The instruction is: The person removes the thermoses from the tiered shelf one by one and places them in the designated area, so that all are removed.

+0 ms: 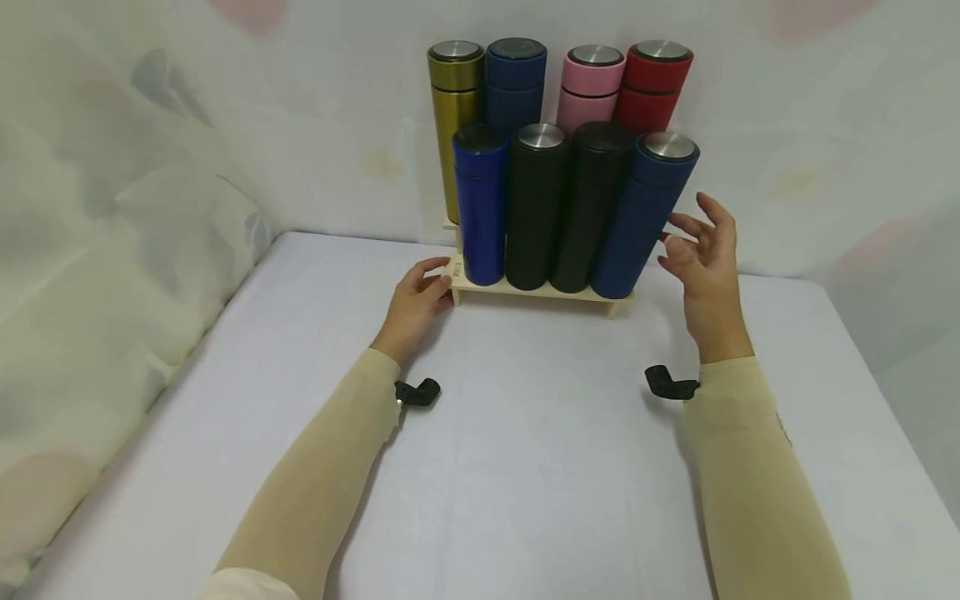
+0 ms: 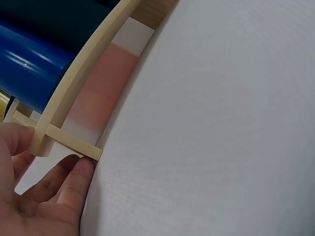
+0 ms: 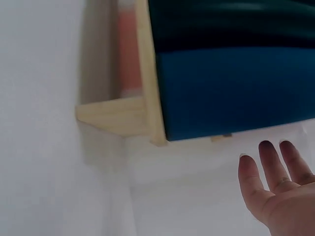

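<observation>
Seen from the head camera, a wooden rack [image 1: 457, 268] stands on a white table [image 1: 525, 433], just toward 1 o'clock from the middle of the view, holding eight bottles in two rows.

The left hand [image 1: 414, 307] has the rack at its 3 o'clock. It pinches the rack's near end: the left wrist view shows the thumb on the shelf corner and fingertips at the short leg below. From this hand, the bright blue bottle [image 1: 482, 217] stands toward 1 o'clock.

The right hand [image 1: 707, 267] grips nothing; its fingers are spread and slightly bent. The navy end bottle [image 1: 637, 221] is at its 10 o'clock, just beside the fingertips, with a gap visible in the right wrist view.

Between those two front bottles stand a silver-topped black bottle [image 1: 536, 217] and an all-black bottle [image 1: 588, 208]. Behind, toward 12 o'clock, the back row runs from 9 to 3 o'clock: gold bottle [image 1: 457, 108], navy back bottle [image 1: 515, 92], pink bottle [image 1: 590, 83], red bottle [image 1: 651, 92].

Beige sleeves [image 1: 315, 467] cover both forearms.
</observation>
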A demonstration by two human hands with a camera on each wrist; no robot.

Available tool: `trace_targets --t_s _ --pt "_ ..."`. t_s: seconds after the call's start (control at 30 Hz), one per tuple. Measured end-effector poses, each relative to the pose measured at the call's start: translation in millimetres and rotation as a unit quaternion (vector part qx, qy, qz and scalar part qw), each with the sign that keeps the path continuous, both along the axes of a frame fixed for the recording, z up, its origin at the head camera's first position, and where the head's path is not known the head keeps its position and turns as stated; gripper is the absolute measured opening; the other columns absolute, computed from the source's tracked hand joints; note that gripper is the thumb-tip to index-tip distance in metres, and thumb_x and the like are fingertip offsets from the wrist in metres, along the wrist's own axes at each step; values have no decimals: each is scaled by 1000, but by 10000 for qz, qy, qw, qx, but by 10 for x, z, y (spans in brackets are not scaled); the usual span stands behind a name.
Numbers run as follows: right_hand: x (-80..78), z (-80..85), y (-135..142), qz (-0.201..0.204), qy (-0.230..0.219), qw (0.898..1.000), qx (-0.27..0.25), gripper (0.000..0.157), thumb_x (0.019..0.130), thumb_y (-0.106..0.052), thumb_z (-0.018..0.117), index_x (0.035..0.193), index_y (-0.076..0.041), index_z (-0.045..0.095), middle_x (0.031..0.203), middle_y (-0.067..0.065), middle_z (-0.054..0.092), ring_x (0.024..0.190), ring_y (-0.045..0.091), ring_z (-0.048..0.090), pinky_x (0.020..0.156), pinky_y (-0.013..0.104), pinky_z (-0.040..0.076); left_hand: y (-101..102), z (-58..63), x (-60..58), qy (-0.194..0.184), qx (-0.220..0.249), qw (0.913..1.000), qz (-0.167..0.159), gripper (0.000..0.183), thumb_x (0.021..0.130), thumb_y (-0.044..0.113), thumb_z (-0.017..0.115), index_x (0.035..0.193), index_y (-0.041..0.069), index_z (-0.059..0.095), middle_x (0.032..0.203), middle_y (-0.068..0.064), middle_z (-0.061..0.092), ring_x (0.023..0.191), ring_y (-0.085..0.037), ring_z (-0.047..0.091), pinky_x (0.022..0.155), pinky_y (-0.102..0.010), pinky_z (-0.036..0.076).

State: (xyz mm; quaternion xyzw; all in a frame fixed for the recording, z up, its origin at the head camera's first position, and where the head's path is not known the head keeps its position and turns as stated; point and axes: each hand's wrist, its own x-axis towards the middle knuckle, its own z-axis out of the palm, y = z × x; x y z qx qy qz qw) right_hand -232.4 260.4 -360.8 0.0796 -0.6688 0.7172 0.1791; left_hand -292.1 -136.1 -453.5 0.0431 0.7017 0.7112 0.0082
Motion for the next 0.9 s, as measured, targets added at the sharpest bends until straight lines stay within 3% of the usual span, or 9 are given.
trace_targets --t_s 0.27,0.47,0.9 --pt "-65 -72 -116 -45 -268 9974 669 90 99 -28 83 169 -30 27 161 10 41 143 31 43 117 48 44 -1 20 17 13 -68 10000 -42 43 113 13 61 156 12 58 145 -20 60 130 -31 63 103 -39 59" --pt "-109 -151 -206 -233 -90 9948 986 90 98 -23 86 169 -28 30 156 9 43 140 28 45 112 46 45 -6 9 31 15 -69 10000 -11 43 113 13 62 156 13 58 146 -20 60 130 -30 64 102 -38 59" --pt "-173 -210 -268 -820 -254 9842 1546 86 99 -19 83 168 -22 32 156 8 46 134 24 50 109 42 51 3 30 -5 -72 72 9999 -44 43 113 12 61 156 12 58 147 -22 59 131 -32 63 105 -39 58"
